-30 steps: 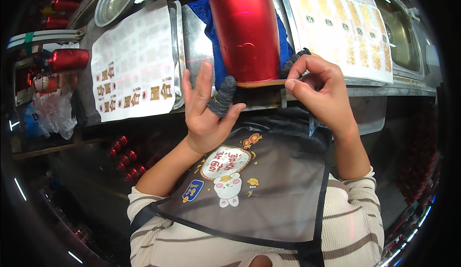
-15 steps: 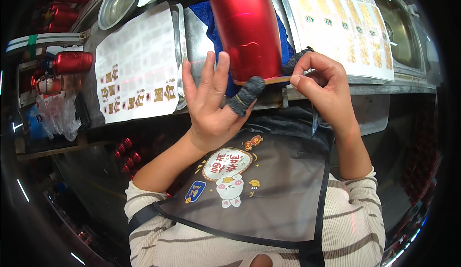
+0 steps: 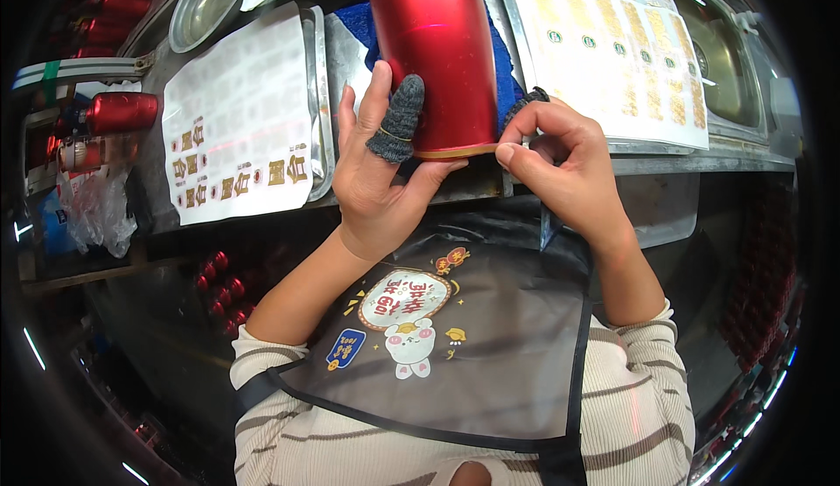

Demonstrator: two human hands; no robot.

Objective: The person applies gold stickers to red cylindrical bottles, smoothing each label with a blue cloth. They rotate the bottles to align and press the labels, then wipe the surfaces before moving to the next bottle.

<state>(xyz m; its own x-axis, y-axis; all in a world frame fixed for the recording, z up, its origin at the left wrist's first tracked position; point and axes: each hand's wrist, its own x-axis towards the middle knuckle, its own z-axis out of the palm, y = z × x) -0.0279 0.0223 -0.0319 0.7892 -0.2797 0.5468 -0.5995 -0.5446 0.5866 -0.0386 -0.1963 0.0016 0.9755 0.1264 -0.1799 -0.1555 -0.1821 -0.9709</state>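
Observation:
A tall shiny red bottle (image 3: pixel 433 48) lies on a blue cloth (image 3: pixel 503 75) at the bench edge, its gold-rimmed base toward me. My left hand (image 3: pixel 385 180) cups the base from below and left, a grey knitted finger cot on the finger pressed to the bottle's side. My right hand (image 3: pixel 560 162) pinches at the base rim on the right, thumb and forefinger together, a dark finger cot on one finger. Whether it holds a small sticker cannot be made out.
A white sheet of gold stickers (image 3: pixel 236 127) lies left of the bottle on a metal tray, another sheet (image 3: pixel 612 57) to the right. A steel bowl (image 3: pixel 206 5) stands at the back left, a sink (image 3: pixel 726 40) at the right. More red bottles (image 3: pixel 118 110) lie far left.
My left hand has risen from below the bottle's base and now cups it, the cot-covered finger lying on the bottle's side. My right hand stays pinching at the rim.

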